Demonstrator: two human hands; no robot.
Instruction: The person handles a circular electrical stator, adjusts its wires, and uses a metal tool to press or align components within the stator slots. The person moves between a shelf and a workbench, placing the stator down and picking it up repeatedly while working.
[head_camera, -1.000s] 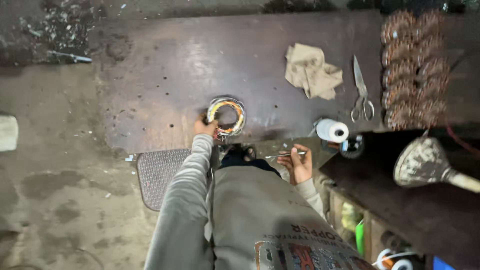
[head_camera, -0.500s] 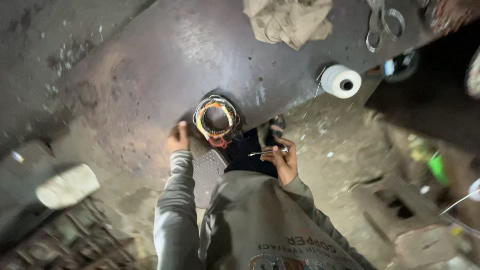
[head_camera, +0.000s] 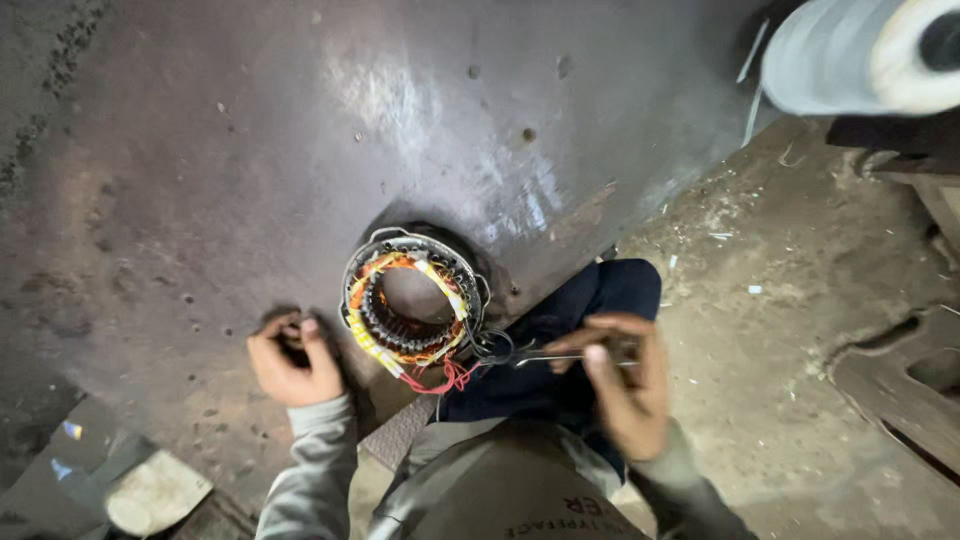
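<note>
A round motor stator (head_camera: 412, 308) with copper windings, yellow sleeves and red wires lies on a dark metal tabletop (head_camera: 300, 130) near its front edge. My left hand (head_camera: 290, 358) rests curled on the table just left of the stator, apart from it. My right hand (head_camera: 615, 372) is closed on a thin metal tool (head_camera: 545, 353) whose tip reaches toward a dark wire loop at the stator's lower right.
A white roll of tape or paper (head_camera: 865, 52) sits at the top right, blurred. Dusty concrete floor (head_camera: 790, 330) lies to the right, a dark plank (head_camera: 905, 385) at the far right. My dark trouser knee (head_camera: 600, 300) shows below the table edge.
The view has closed in on the stator and tilted. My left hand has come off the stator's side onto the table beside it. My right hand has brought the thin tool to the stator.
</note>
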